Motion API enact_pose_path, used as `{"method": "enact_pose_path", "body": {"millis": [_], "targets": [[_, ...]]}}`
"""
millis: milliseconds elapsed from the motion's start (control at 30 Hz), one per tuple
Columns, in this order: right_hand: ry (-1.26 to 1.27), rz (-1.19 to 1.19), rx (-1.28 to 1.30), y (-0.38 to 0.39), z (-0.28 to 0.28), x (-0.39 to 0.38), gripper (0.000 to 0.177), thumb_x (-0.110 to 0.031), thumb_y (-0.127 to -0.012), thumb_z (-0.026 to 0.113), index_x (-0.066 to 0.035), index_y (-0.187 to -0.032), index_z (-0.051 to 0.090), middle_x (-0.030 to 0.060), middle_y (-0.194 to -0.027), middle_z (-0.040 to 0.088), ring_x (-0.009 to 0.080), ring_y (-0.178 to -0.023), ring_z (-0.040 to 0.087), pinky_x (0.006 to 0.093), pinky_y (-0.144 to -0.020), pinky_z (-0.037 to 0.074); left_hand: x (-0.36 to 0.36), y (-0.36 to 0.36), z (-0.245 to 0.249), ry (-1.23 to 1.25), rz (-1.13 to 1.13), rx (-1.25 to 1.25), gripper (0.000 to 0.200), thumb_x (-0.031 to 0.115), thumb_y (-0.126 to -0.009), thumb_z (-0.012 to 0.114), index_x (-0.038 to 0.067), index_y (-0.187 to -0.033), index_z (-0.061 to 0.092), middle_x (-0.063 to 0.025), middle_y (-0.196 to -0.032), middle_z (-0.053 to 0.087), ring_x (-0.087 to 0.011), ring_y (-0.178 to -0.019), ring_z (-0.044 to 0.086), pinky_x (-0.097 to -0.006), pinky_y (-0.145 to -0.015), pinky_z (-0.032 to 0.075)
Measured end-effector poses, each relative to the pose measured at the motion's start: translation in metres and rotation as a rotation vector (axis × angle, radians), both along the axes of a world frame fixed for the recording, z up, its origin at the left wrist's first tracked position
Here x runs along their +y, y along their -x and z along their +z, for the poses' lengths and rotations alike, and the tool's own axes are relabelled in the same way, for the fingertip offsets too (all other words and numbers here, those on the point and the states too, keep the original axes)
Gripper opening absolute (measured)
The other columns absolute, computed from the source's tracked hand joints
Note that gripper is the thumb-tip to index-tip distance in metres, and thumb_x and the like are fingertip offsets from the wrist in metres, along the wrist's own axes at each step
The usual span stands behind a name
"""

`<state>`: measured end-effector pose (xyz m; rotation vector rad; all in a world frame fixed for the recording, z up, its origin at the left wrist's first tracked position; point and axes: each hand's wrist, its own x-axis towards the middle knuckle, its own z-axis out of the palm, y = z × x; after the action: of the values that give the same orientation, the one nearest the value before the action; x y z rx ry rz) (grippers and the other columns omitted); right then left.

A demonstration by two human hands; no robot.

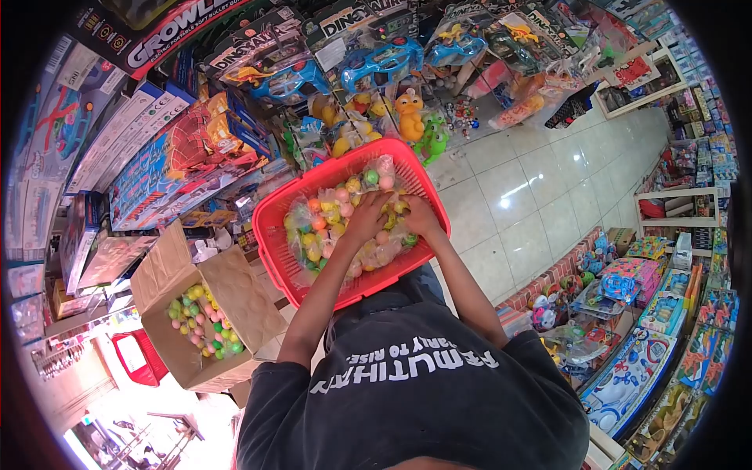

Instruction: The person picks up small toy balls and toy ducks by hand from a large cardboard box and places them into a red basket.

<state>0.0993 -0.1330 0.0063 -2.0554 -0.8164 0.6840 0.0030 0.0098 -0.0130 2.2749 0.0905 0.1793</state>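
Note:
A red plastic basket [274, 266] in front of my body holds many small colored balls [319, 223] in clear plastic wrapping. My left hand [366, 218] is over the middle of the pile, its fingers curled down on the wrapped balls. Close beside it, my right hand [421, 216] reaches in near the basket's right side, fingers bent around the wrapping. The fingertips of both hands are partly hidden among the balls. An open cardboard box [168, 325] to the left contains more balls [202, 321] of the same kind.
Boxed toys [188, 157] are stacked at the left, and packaged dinosaur toys [380, 66] line the far side. An orange toy figure [409, 116] and a green one [432, 141] stand just beyond the basket. Tiled floor [517, 196] extends rightward toward toy shelves [677, 207].

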Motion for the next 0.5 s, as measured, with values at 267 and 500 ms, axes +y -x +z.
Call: {"method": "enact_pose_path", "body": {"millis": [267, 500], "targets": [[0.010, -0.105, -0.199, -0.002, -0.021, 0.010, 0.019, 0.001, -0.064, 0.063, 0.002, -0.081, 0.056, 0.0191, -0.077, 0.059, 0.0317, -0.079, 0.060, 0.0384, -0.072, 0.046, -0.005, 0.001, -0.003, -0.078, 0.041, 0.029, 0.055, 0.010, -0.066, 0.065, 0.009, -0.118, 0.048, -0.0129, -0.116, 0.042, -0.0315, -0.112, 0.039, -0.0368, -0.094, 0.037], [0.169, -0.038, -0.109, -0.004, -0.016, 0.007, 0.020, -0.001, -0.062, 0.066, 0.003, -0.078, 0.055, 0.0170, -0.080, 0.060, 0.0304, -0.081, 0.058, 0.0359, -0.071, 0.046, -0.013, 0.001, 0.004, -0.135, 0.035, -0.016, 0.054, 0.011, -0.065, 0.067, 0.013, -0.116, 0.048, -0.0145, -0.122, 0.038, -0.0339, -0.113, 0.037, -0.0412, -0.094, 0.036]]}}
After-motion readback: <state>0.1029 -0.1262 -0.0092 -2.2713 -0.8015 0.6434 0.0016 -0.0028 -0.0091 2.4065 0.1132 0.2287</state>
